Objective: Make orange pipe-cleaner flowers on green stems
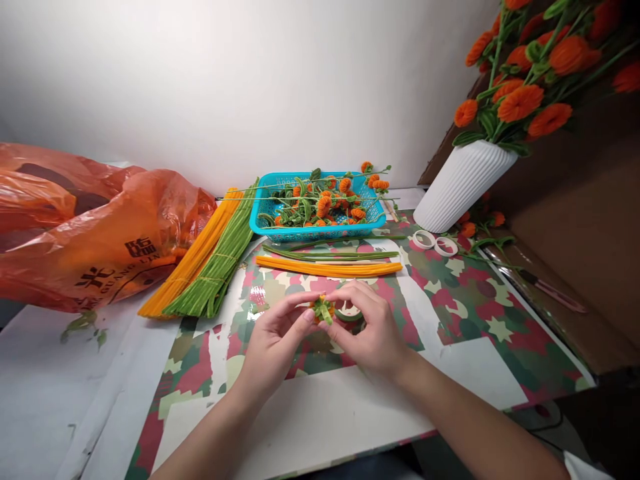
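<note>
Over the middle of the table, my left hand [280, 333] and my right hand [373, 327] come together around a small pipe-cleaner flower [324, 311]. Its green back faces me, and a little orange shows at its edges. Thumb and index finger of each hand pinch it from opposite sides. Partly hidden behind my right fingers lies a roll of green tape [350, 312]. Just beyond my hands, a row of orange pipe cleaners [327, 268] lies on the table, with several green pipe cleaners [340, 255] behind it.
A blue basket [315, 231] holds orange flowers and green stems. Bundles of orange [195, 253] and green pipe cleaners [215, 267] lie left, beside an orange plastic bag [115, 233]. Rightward are two white tape rolls [435, 243], a white vase [463, 187] of orange flowers, and a cutter [555, 291].
</note>
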Demonstrator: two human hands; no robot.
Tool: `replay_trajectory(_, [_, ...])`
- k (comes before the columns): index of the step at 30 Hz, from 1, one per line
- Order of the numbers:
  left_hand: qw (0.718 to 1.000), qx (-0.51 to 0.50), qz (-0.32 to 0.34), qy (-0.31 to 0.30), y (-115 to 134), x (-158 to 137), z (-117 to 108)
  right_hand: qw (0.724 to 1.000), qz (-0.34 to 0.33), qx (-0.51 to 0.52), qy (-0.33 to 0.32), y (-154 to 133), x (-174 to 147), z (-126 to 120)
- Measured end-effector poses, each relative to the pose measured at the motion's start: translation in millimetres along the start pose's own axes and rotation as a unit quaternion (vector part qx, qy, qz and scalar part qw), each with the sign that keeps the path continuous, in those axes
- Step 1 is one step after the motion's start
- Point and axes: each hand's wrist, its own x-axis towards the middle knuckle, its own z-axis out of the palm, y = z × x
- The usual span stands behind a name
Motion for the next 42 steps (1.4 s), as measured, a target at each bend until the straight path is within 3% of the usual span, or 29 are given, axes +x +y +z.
replay_trajectory(11, [0.990, 0.088, 0.112, 0.005, 4.8, -0.8, 0.3, 0.999, -0.035, -0.007, 0.024, 6.1, -1.7, 0.1])
replay_trajectory(16, [0.992, 0.090, 0.090, 0.014, 3.4, -1.1, -0.1, 1.000, -0.020, -0.016, 0.015, 7.0, -0.9, -0.5])
replay_trajectory(21, [0.994, 0.099, 0.002, 0.048, 0.8, 4.0, -4.8, 1.000, 0.023, 0.005, -0.013, 8.9, 11.7, -25.0])
replay_trajectory(23, [0.992, 0.113, -0.001, 0.059, 0.5, 6.8, -6.8, 0.997, 0.017, -0.036, -0.072, 10.1, 15.3, -36.7])
replay_trajectory(26, [0.991, 0.117, 0.003, 0.060, -1.0, 10.1, -8.2, 0.963, -0.008, -0.107, -0.247, 11.5, 13.8, -43.8])
replay_trajectory(29, [0.992, 0.104, -0.009, 0.065, -3.5, 11.7, -7.6, 0.942, -0.028, -0.140, -0.302, 12.2, 7.9, -39.1])
replay_trajectory(35, [0.994, 0.091, -0.045, 0.048, -1.1, 10.6, -4.0, 0.959, -0.029, -0.094, -0.267, 10.0, 6.3, -28.4])
replay_trajectory(42, [0.995, 0.074, -0.037, -0.048, -1.8, 8.5, -4.6, 0.977, 0.125, 0.000, -0.170, 9.4, 9.7, -16.1])
